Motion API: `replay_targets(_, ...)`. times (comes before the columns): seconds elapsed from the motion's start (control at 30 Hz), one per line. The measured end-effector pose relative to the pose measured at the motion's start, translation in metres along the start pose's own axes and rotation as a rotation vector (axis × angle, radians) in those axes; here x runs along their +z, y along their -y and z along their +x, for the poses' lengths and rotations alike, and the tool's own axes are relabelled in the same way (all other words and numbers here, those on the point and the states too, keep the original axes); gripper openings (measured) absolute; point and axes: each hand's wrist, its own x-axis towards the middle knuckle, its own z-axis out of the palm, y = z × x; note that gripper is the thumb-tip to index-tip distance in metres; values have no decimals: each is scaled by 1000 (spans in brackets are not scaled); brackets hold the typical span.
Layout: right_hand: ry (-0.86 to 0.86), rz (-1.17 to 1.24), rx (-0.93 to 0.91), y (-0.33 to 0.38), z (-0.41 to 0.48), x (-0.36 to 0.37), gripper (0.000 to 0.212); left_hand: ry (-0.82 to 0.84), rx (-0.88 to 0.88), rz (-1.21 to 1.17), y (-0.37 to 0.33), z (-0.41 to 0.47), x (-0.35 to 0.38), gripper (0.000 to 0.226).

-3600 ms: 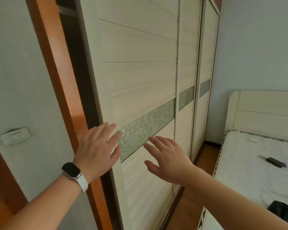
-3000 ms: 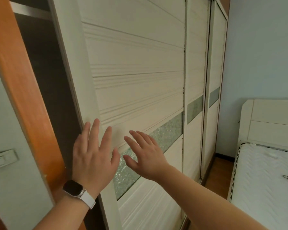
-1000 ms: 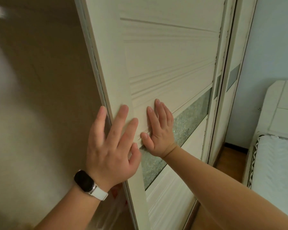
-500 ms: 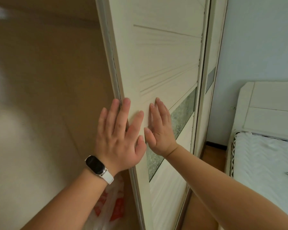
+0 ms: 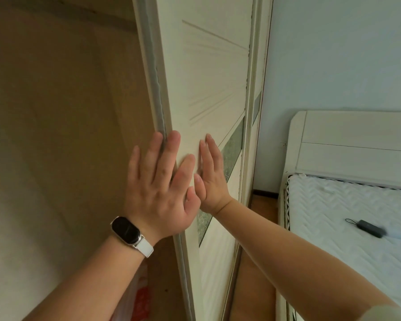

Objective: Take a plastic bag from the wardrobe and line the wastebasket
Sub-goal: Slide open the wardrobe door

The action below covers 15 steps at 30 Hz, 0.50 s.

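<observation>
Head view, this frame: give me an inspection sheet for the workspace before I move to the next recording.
Surface: sliding wardrobe door, cream, slid aside; wardrobe interior exposed, its brown back panel bare.
Job's things: plastic bag, white with red print, low inside the wardrobe, partly behind the left forearm. Wastebasket: nothing seen.
Clutter: small dark device with a cord on the mattress.
Grippers: left hand flat across the door's edge, watch on the wrist; right hand flat on the door face. Neither grasps anything.
Cables: only the device's short cord.
Surroundings: white headboard, pale wall, wooden floor.
</observation>
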Motion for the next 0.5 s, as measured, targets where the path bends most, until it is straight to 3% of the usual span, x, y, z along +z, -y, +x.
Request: replay_targets(0.5, -61, 7, -31, -106, 33, 10, 66, -56, 18, -29, -7, 27, 106, 43)
